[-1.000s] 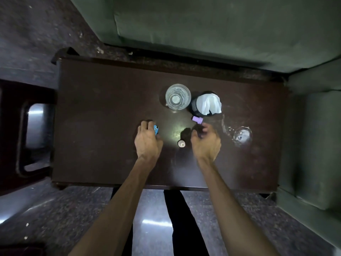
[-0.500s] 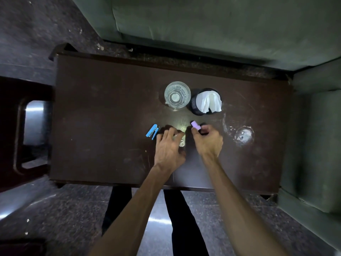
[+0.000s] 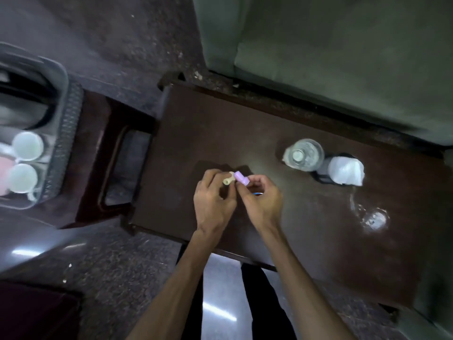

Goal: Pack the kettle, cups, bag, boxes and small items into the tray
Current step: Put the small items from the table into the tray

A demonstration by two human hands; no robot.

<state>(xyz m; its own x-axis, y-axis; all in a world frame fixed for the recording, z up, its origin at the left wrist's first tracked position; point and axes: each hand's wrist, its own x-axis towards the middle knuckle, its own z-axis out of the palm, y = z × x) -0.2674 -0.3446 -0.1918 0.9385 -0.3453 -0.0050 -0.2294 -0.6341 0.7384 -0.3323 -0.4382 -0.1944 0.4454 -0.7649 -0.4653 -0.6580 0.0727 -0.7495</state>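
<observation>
Over the middle of the dark wooden table [image 3: 306, 231], my left hand [image 3: 213, 200] pinches a small beige item [image 3: 228, 180]. My right hand [image 3: 262, 200] holds a small purple item [image 3: 241, 179] right beside it, and a bit of a blue item [image 3: 257, 193] shows under its fingers. The two hands touch. The grey tray [image 3: 66, 143] stands at the far left on a dark stool, holding two white cups [image 3: 25, 163] and a dark kettle [image 3: 22, 104], blurred. A clear glass [image 3: 304, 154] and a black holder with white tissue [image 3: 345, 170] stand on the table.
A second clear glass [image 3: 375, 218] lies on its side at the table's right. Green sofa cushions [image 3: 343, 57] border the table behind and to the right. The dark stool [image 3: 107, 153] sits against the table's left end. My legs stand at the near edge.
The view has swung left, so the tray is now in sight. My left hand has lifted the beige item and my right holds the purple one; the blue item has left its spot on the table.
</observation>
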